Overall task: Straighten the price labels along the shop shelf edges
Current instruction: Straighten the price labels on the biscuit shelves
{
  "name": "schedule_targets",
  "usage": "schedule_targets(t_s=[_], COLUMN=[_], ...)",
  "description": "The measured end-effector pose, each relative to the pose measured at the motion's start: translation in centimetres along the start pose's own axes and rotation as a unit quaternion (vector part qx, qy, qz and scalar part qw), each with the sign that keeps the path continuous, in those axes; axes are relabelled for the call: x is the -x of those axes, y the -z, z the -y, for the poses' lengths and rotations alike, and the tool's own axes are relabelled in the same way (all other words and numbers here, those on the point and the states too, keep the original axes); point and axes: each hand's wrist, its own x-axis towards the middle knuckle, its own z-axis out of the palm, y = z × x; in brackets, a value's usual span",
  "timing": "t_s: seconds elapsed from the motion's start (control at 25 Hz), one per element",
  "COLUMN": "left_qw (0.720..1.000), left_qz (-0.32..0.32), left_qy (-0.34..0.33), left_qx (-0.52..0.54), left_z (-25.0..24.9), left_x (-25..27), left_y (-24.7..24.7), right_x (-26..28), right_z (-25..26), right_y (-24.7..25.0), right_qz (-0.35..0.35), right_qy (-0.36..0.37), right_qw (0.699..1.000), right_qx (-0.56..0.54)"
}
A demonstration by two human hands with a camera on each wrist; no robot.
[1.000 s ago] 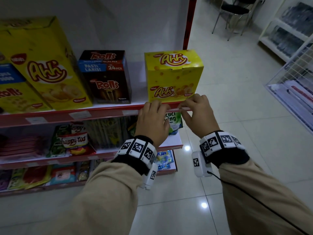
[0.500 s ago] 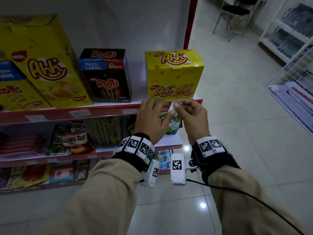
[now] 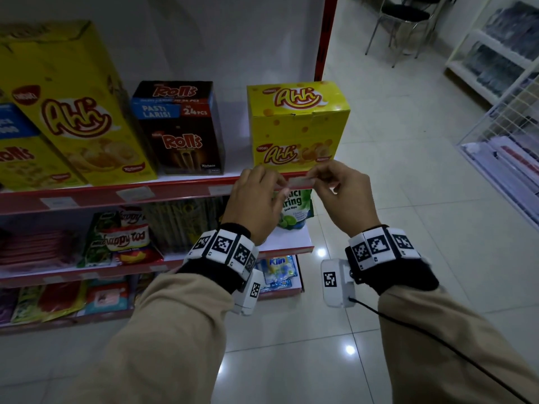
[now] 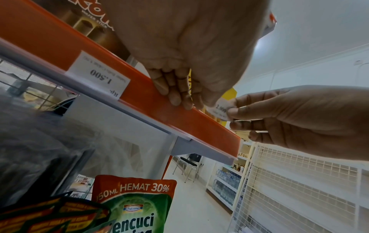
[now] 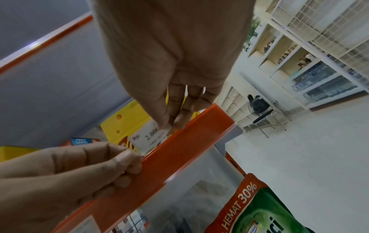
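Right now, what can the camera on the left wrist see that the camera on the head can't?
Only the left wrist view lets you read the 1.500 label in the shelf edge and "2.000" on the price label. Only the head view shows the black Rolls box whole and the chips bag. Both show the left hand and right hand pinching the price label at the red shelf edge.

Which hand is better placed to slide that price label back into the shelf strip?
Right. The right hand pinches the price label above the shelf strip; the left hand grips the strip itself, steadying it.
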Motion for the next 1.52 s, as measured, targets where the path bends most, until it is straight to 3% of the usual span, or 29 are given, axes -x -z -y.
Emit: schedule_targets(t_s=[0.16, 0.32, 0.68, 1.32, 1.52], left_qw=[1.0, 0.999, 0.994, 0.993, 0.991], left_qz=[-0.007, -0.026, -0.067, -0.063, -0.044], left_qy=[0.017, 0.013, 0.036, 0.022, 0.019], left_qx=[-0.015, -0.015, -0.084, -0.096, -0.121], left_z=[-0.4, -0.5, -1.2, -0.6, -0.8], left_x=[0.0, 0.0, -0.6, -0.8, -0.8], left_y=[-0.4, -0.7, -1.8, -1.9, -1.7], right_x=[-0.7, -0.9, -0.7, -1.6, -1.1], right_z=[-0.4, -0.6, -1.4, -1.6, -1.9], right_y=[0.3, -0.4, -0.6, 0.2, 0.2], right_qz=[-0.049, -0.017, 0.031, 0.105, 0.08], right_qy=[-0.014, -0.017, 0.051, 0.075, 0.105], right_qw=[0.999, 1.0, 0.991, 0.968, 0.969], right_qx=[0.001, 0.015, 0.122, 0.216, 0.208])
